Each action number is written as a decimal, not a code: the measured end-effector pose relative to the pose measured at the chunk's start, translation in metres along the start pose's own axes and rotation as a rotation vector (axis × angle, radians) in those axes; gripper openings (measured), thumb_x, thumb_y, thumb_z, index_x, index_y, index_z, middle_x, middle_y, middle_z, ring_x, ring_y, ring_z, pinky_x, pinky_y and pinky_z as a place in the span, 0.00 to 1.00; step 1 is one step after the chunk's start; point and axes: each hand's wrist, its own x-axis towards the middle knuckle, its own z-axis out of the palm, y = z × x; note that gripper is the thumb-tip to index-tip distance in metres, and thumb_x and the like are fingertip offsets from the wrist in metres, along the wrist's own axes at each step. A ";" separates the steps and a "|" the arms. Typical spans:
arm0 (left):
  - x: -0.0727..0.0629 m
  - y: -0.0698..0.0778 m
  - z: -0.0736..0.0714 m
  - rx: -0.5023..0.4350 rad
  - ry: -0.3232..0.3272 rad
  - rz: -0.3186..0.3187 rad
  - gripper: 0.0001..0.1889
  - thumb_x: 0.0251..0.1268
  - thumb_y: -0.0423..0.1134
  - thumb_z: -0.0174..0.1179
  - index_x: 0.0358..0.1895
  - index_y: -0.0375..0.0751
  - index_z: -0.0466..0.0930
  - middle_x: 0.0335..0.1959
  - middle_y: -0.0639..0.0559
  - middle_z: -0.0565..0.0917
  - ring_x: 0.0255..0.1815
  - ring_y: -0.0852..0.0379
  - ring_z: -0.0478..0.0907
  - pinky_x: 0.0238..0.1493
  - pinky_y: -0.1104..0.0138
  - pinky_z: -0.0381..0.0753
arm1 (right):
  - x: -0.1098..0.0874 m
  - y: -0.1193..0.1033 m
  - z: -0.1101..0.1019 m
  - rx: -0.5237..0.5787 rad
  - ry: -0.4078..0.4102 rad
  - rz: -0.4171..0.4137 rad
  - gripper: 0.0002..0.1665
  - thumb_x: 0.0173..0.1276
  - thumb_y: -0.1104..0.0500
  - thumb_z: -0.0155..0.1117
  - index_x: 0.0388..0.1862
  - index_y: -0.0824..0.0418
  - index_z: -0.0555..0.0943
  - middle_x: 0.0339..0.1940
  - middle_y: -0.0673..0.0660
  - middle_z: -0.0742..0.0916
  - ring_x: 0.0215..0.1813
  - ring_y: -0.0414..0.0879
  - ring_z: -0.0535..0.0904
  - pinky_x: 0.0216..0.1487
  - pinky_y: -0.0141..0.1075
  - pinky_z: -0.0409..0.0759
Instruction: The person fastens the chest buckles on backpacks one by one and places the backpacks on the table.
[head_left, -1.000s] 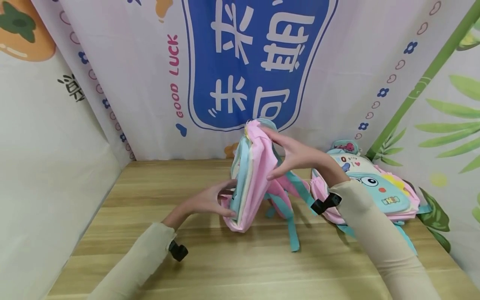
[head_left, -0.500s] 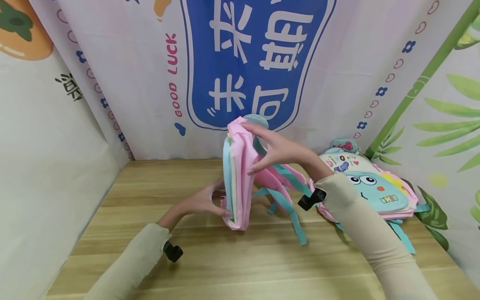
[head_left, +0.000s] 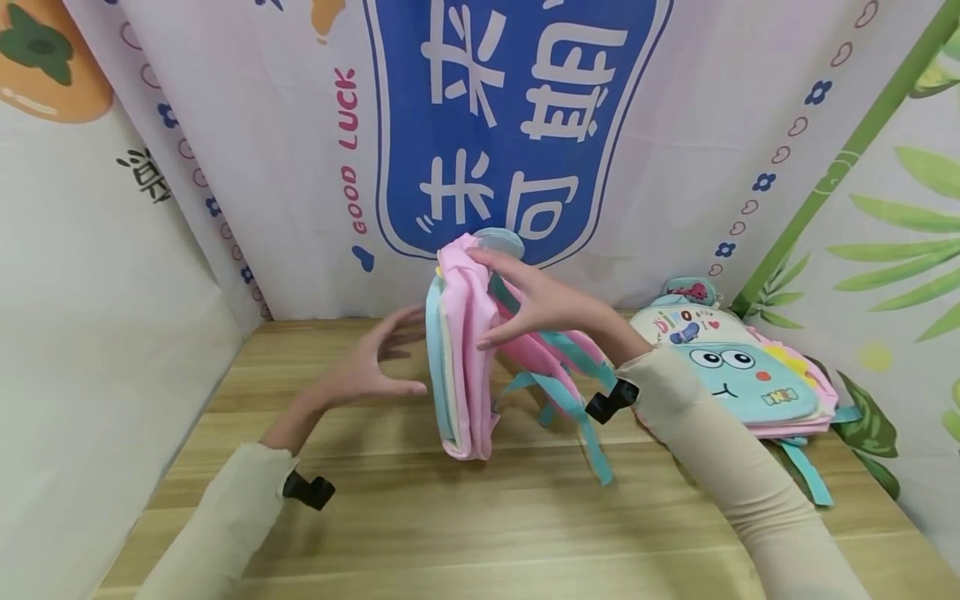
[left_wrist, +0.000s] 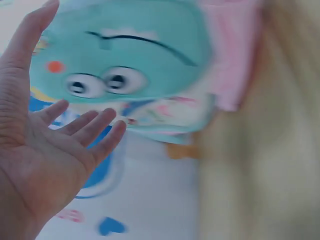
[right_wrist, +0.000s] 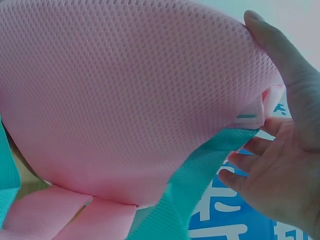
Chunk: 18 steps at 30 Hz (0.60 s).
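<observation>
Nearest you, your beige fabric sleeves [head_left: 738,467] reach in over the pale wood-grain table [head_left: 480,542], each with a small black wrist camera [head_left: 309,490] at the cuff. Your left hand [head_left: 367,367] is spread wide, thumb well apart from the fingers, and holds nothing. It is just beside the front of the pink, mint and cream fabric backpack [head_left: 459,367]; you cannot tell whether your fingertips touch it. Your right hand [head_left: 551,304] grips that backpack high on its pink side, with the thumb at the edge of the pink mesh back panel [right_wrist: 115,100] and the fingers round the other side.

The backpack is near the middle of the table, roughly upright, its front to your left and its back to your right. Whether its base rests on the wood is hard to tell. On its front is a rounded mint pocket [left_wrist: 150,52] with a cartoon face, and teal webbing straps [right_wrist: 192,175] hang behind it.

Farther to your right, a second pink, mint and cream backpack [head_left: 757,392] lies face up, well apart from the first, its cartoon face showing. Beyond the table hangs a white printed cloth [head_left: 675,208] bearing a blue panel [head_left: 502,150] with white characters.
</observation>
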 end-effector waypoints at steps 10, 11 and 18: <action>0.031 0.069 -0.027 0.208 0.143 0.086 0.54 0.49 0.38 0.79 0.80 0.57 0.56 0.81 0.54 0.59 0.80 0.46 0.60 0.70 0.42 0.72 | 0.011 -0.007 0.011 0.021 -0.012 0.004 0.69 0.51 0.46 0.84 0.85 0.43 0.50 0.86 0.46 0.54 0.85 0.46 0.47 0.79 0.57 0.59; 0.034 0.073 -0.029 0.237 0.137 0.088 0.54 0.48 0.39 0.80 0.80 0.56 0.57 0.81 0.54 0.59 0.79 0.47 0.60 0.70 0.42 0.72 | 0.012 -0.008 0.011 0.018 -0.016 0.001 0.69 0.52 0.46 0.84 0.85 0.43 0.49 0.86 0.45 0.52 0.86 0.46 0.46 0.80 0.57 0.58; 0.043 0.090 -0.036 0.411 0.070 0.042 0.51 0.46 0.47 0.81 0.77 0.50 0.64 0.76 0.52 0.68 0.76 0.50 0.65 0.71 0.43 0.70 | 0.014 -0.011 0.015 -0.002 -0.038 -0.008 0.73 0.54 0.44 0.83 0.86 0.44 0.42 0.87 0.43 0.46 0.86 0.44 0.41 0.81 0.54 0.56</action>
